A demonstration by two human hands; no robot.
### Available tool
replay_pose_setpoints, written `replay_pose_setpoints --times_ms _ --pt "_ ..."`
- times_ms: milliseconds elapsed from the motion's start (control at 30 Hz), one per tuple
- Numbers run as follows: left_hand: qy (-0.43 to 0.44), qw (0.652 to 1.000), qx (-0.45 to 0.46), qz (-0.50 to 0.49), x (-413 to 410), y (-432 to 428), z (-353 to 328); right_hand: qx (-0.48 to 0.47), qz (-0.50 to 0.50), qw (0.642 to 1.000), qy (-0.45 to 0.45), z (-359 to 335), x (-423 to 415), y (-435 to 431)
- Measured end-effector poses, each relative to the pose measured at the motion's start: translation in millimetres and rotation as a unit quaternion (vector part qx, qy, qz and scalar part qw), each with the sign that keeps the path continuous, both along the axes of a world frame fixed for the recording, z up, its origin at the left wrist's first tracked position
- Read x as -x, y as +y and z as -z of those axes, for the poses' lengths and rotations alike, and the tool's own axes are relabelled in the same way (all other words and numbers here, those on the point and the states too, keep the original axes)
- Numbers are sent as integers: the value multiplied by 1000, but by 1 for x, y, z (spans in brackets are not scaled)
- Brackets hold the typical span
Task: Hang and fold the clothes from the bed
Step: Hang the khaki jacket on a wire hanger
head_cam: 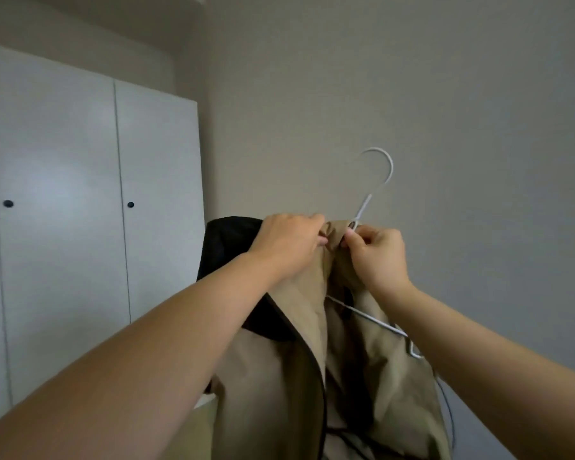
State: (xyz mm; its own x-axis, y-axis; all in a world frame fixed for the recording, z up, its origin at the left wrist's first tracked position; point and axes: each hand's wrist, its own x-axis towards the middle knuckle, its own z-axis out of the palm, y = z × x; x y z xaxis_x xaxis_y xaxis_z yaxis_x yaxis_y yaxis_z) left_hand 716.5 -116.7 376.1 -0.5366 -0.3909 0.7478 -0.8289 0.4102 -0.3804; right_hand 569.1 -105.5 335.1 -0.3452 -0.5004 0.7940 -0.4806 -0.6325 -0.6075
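A white wardrobe (80, 194) fills the left side — flat doors shut, three small dark round knobs (130, 204) in a row at one height — beside a plain grey-beige wall (429, 94)

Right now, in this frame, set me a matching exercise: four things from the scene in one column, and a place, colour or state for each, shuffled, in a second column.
Things
1. hanger
2. coat
3. wardrobe
4. left hand

Descriptions
a. doors closed, at the far left
b. grips the coat's top edge
c. thin wire, hook pointing up
d. beige with black lining

Pairs: 1-c, 2-d, 3-a, 4-b
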Motion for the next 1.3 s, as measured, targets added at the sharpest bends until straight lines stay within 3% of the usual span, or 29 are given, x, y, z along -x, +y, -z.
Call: replay_pose_setpoints --times_ms 133,233,333,467,600,700,767,833,967,1067,1233,1300 --pt "67 996 -58 -16 5 -21 25 -70 56 988 122 7 13 -20" --pt "193 974 -120 9 -1 -36 51 -17 140 976 166 30 25 -24" --pt "334 929 -156 31 -4 -46 69 11 176 974 139 84 39 -22" --pt "395 901 -163 78 7 -47 82 -166 148 974 38 174 52 -27" --pt "407 888 -173 127 17 -45 90 -390 172 895 -132 239 65 -31" --pt "419 877 -182 148 15 -45 98 -481 -50 790 -376 267 71 -36" --pt "412 877 -196 151 8 -46 105 -508 -177 745 -395 284 66 -39" --pt "403 878 -214 145 -5 -48 112 -503 -178 748 -394 290 59 -46" --pt "383 887 -232 113 -42 -52 129 -467 -81 796 -376 266 61 -62" --pt "398 878 -240 117 -56 -52 139 -460 -47 813 -354 258 70 -72" --pt "385 879 -238 153 -45 -46 135 -528 -143 797 -254 287 33 -66" --pt "381 881 -235 152 -47 -45 135 -548 -138 805 -183 295 17 -66"
